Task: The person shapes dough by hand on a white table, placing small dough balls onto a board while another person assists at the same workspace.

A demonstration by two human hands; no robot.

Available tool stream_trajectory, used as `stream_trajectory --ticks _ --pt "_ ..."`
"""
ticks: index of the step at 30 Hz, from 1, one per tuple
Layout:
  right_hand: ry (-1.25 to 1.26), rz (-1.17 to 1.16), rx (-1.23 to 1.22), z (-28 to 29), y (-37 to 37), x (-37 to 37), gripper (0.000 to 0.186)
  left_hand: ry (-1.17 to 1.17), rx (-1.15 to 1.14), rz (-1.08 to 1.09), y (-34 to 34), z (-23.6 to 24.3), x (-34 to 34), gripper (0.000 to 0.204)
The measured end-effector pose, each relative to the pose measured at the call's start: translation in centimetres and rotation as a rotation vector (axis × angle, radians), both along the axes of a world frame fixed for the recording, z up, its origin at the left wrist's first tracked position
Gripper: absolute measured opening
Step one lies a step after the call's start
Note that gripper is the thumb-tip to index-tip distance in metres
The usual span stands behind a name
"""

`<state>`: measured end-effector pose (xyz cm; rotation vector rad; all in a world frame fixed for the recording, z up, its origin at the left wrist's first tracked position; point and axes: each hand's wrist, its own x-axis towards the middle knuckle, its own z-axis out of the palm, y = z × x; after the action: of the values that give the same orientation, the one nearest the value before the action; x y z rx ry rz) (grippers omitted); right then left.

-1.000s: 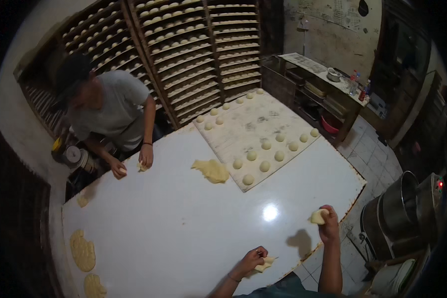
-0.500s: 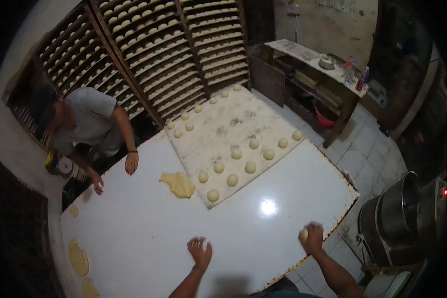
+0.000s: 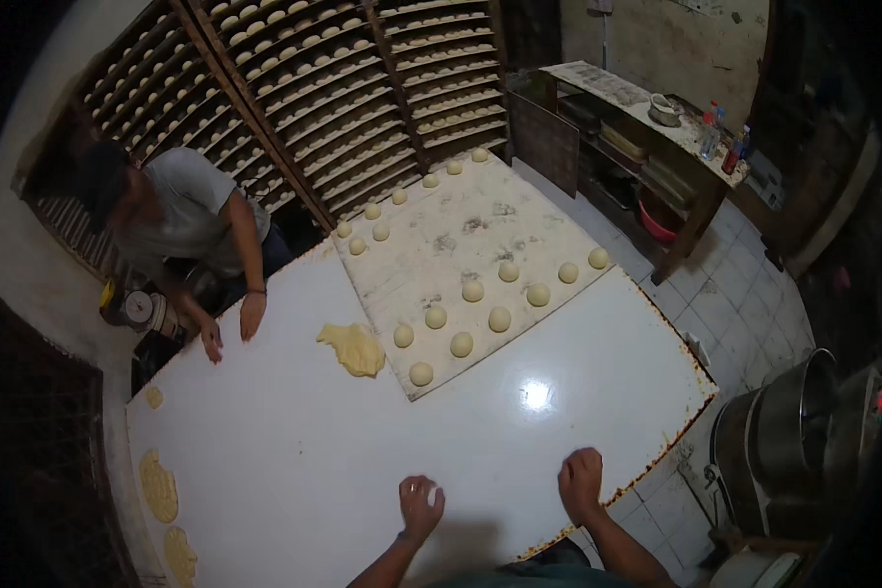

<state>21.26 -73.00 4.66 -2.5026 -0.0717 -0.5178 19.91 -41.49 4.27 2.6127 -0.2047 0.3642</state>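
My left hand (image 3: 421, 507) is cupped low on the white tabletop (image 3: 294, 500), fingers curled round a pale bit of dough that barely shows. My right hand (image 3: 580, 487) rests curled on the tabletop to its right, its fingers hiding what is under them. Beyond them, a floured board (image 3: 490, 240) carries rows of round dough balls (image 3: 499, 318). A loose yellowish dough mass (image 3: 355, 350) lies beside the board's left edge, and flattened dough pieces (image 3: 157, 485) lie along the table's left side.
A co-worker (image 3: 186, 216) leans at the left edge, both hands low, near a scale (image 3: 138, 308). Racks of dough (image 3: 323, 118) stand behind. A side bench (image 3: 608, 83) with bottles and a red basin (image 3: 657, 220) is at upper right; steel bowl machinery (image 3: 784, 436) is at lower right.
My hands came down from holding visible dough to curled positions on the tabletop; lately the right moved left and the left slightly right. The co-worker's hands shifted. The view has shifted.
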Motion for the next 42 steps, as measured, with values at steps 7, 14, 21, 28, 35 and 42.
stream_trajectory --ticks 7,14,21,28,35,42 --pt "0.051 -0.370 0.134 0.6 -1.8 5.0 0.006 -0.022 -0.057 0.405 3.7 -2.1 5.4 0.007" --pt "0.267 -0.111 0.058 -0.4 -6.7 -0.4 0.005 0.057 -0.095 0.435 8.4 -2.0 -0.7 0.007" --pt "0.004 0.006 0.033 -0.6 -0.9 -2.4 0.008 -0.041 0.174 0.010 4.6 -2.8 -2.3 0.009" --pt "0.176 -0.353 0.069 -0.1 0.7 2.7 0.003 -0.035 -0.127 0.418 3.5 -1.3 3.2 0.006" --pt "0.092 -0.385 0.019 2.0 -0.7 0.3 0.004 -0.077 -0.120 0.331 10.5 -1.8 3.1 0.005" --pt "0.138 -0.001 -0.042 -1.8 -0.2 -5.8 0.004 0.041 0.031 -0.092 12.4 -3.6 -2.5 0.015"
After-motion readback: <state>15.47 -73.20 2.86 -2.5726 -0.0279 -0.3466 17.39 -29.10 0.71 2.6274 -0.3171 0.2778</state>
